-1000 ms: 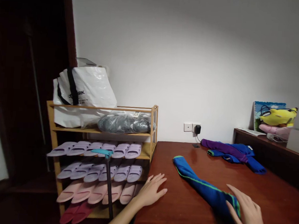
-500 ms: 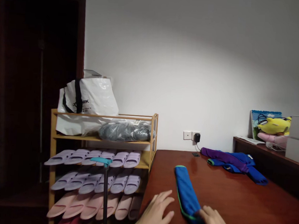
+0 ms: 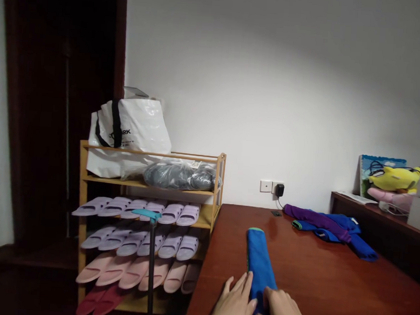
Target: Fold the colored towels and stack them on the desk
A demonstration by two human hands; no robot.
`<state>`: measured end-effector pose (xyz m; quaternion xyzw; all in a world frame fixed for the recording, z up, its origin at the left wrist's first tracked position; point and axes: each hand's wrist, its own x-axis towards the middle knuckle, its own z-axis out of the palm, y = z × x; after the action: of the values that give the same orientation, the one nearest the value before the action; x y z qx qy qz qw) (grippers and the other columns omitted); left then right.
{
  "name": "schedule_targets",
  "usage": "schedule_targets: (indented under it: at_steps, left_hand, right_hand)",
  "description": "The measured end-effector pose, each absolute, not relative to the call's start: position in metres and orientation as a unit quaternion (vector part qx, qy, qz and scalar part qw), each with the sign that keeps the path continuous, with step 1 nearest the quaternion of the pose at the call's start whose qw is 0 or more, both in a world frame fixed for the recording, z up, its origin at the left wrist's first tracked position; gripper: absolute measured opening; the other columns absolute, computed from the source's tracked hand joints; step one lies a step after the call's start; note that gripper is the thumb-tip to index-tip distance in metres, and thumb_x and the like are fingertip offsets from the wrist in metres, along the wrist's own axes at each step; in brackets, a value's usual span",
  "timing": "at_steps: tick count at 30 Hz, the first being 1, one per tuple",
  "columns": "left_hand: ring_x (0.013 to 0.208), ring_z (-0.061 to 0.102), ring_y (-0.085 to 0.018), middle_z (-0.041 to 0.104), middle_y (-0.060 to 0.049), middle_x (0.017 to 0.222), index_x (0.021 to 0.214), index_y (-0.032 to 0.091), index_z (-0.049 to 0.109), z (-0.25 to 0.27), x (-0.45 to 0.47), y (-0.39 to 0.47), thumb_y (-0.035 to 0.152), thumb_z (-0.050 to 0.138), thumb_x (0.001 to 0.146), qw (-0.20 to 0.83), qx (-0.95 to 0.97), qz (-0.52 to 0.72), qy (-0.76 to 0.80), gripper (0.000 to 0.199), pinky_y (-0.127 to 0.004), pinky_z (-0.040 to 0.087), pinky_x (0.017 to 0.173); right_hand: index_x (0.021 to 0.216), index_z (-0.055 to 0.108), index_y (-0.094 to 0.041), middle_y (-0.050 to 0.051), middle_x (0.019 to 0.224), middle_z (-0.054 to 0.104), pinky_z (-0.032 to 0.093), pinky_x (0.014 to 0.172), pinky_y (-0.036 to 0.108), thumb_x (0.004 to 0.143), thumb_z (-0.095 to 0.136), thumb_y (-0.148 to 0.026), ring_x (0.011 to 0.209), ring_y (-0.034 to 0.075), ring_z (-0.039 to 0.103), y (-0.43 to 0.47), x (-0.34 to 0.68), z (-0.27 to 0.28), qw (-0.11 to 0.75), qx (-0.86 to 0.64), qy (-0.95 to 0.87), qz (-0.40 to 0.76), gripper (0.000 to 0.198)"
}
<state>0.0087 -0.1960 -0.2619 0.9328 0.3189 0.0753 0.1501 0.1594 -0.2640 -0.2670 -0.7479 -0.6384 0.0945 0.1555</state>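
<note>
A long, narrow folded blue cloth with green edging lies lengthwise on the brown table, its far end pointing towards the wall. My left hand rests flat along the cloth's left side, fingers stretched forward and touching its edge. On the cloth's near right part, my right hand has its fingers bent and its thumb tucked inward, gripping the fabric. The cloth's near end is partly hidden between the hands. Further back on the right lies a heap of blue cloths with a rolled purple cloth across it.
A wooden shoe rack left of the table holds rows of slippers, a white bag and a plastic-wrapped bundle. A black pole stands before it. At right, a raised shelf carries a yellow plush toy.
My left hand has moved right, from above the table onto the cloth's left edge. The right hand has shifted slightly left along the cloth, which now lies straighter. The view has tilted slightly.
</note>
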Motion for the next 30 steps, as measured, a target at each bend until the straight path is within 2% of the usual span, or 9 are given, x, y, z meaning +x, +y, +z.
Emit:
schedule_targets:
  at_steps: [3, 8, 12, 16, 19, 22, 26, 28, 30]
  left_hand:
    - [0.139, 0.021, -0.022, 0.023, -0.012, 0.150, 0.147, 0.006, 0.017, -0.264, 0.007, -0.198, 0.031, 0.026, 0.094, 0.137, 0.935, 0.092, 0.315, 0.059, -0.048, 0.017, 0.112]
    - [0.139, 0.019, -0.022, 0.023, -0.012, 0.150, 0.147, 0.007, 0.016, -0.268, 0.005, -0.198, 0.033, 0.021, 0.097, 0.108, 0.944, 0.104, 0.295, 0.057, -0.047, 0.018, 0.112]
    - [0.139, 0.018, -0.025, 0.024, -0.011, 0.150, 0.146, 0.009, 0.022, -0.272, 0.004, -0.198, 0.036, 0.023, 0.098, 0.096, 0.944, 0.106, 0.296, 0.056, -0.049, 0.018, 0.112]
    - [0.139, 0.018, -0.023, 0.027, -0.007, 0.150, 0.146, 0.017, 0.028, -0.279, 0.004, -0.195, 0.041, 0.021, 0.098, 0.099, 0.942, 0.136, 0.291, 0.053, -0.050, 0.017, 0.112]
    - [0.140, 0.016, -0.023, 0.023, -0.004, 0.152, 0.144, 0.023, 0.032, -0.282, 0.002, -0.194, 0.041, 0.023, 0.098, 0.097, 0.942, 0.146, 0.286, 0.050, -0.050, 0.017, 0.112]
    - [0.140, 0.014, -0.023, 0.021, -0.003, 0.152, 0.144, 0.023, 0.032, -0.280, 0.001, -0.194, 0.040, 0.025, 0.098, 0.094, 0.944, 0.155, 0.276, 0.050, -0.049, 0.017, 0.112]
    - [0.140, 0.018, -0.020, 0.026, -0.004, 0.151, 0.144, 0.020, 0.032, -0.274, 0.002, -0.197, 0.039, 0.026, 0.098, 0.092, 0.948, 0.147, 0.267, 0.050, -0.048, 0.017, 0.113]
    - [0.139, 0.020, -0.020, 0.030, -0.005, 0.149, 0.143, 0.019, 0.034, -0.271, 0.002, -0.200, 0.038, 0.026, 0.097, 0.089, 0.947, 0.138, 0.275, 0.050, -0.050, 0.016, 0.113]
    - [0.138, 0.022, -0.021, 0.033, -0.007, 0.147, 0.142, 0.017, 0.035, -0.267, 0.001, -0.203, 0.037, 0.026, 0.097, 0.083, 0.944, 0.125, 0.293, 0.051, -0.052, 0.014, 0.113]
  right_hand:
    - [0.082, 0.061, -0.016, 0.014, 0.086, 0.064, 0.038, 0.072, 0.036, 0.072, 0.048, -0.026, 0.083, 0.029, 0.059, -0.263, 0.162, -0.265, 0.190, -0.733, -0.645, 0.103, 0.019]
    - [0.074, 0.054, -0.018, 0.005, 0.076, 0.061, 0.038, 0.070, 0.028, 0.075, 0.044, -0.029, 0.075, 0.017, 0.054, -0.263, 0.176, -0.268, 0.277, -0.682, -0.657, 0.161, 0.015]
    - [0.072, 0.044, -0.019, 0.000, 0.068, 0.051, 0.038, 0.061, 0.023, 0.081, 0.038, -0.044, 0.065, 0.012, 0.048, -0.262, 0.192, -0.277, 0.363, -0.635, -0.638, 0.241, 0.027]
    - [0.071, 0.042, -0.020, -0.003, 0.062, 0.046, 0.039, 0.056, 0.023, 0.079, 0.044, -0.059, 0.057, 0.010, 0.046, -0.270, 0.227, -0.290, 0.478, -0.592, -0.564, 0.321, 0.040]
    - [0.071, 0.049, -0.019, 0.002, 0.069, 0.057, 0.044, 0.064, 0.025, 0.077, 0.047, -0.059, 0.066, 0.014, 0.054, -0.291, 0.266, -0.298, 0.457, -0.662, -0.551, 0.223, 0.040]
    - [0.077, 0.057, -0.020, 0.005, 0.079, 0.064, 0.048, 0.068, 0.028, 0.078, 0.047, -0.056, 0.074, 0.018, 0.061, -0.316, 0.283, -0.295, 0.402, -0.747, -0.526, 0.053, 0.037]
    - [0.107, 0.060, -0.022, 0.007, 0.114, 0.062, 0.049, 0.086, 0.028, 0.084, 0.045, -0.039, 0.104, 0.017, 0.059, -0.319, 0.230, -0.279, 0.396, -0.646, -0.626, -0.183, 0.032]
    - [0.117, 0.058, -0.023, 0.005, 0.125, 0.057, 0.046, 0.093, 0.027, 0.085, 0.044, -0.028, 0.114, 0.016, 0.054, -0.301, 0.192, -0.275, 0.330, -0.586, -0.710, -0.208, 0.035]
    - [0.126, 0.054, -0.019, 0.007, 0.135, 0.049, 0.044, 0.099, 0.033, 0.085, 0.042, -0.024, 0.123, 0.019, 0.047, -0.278, 0.167, -0.276, 0.253, -0.611, -0.729, -0.177, 0.043]
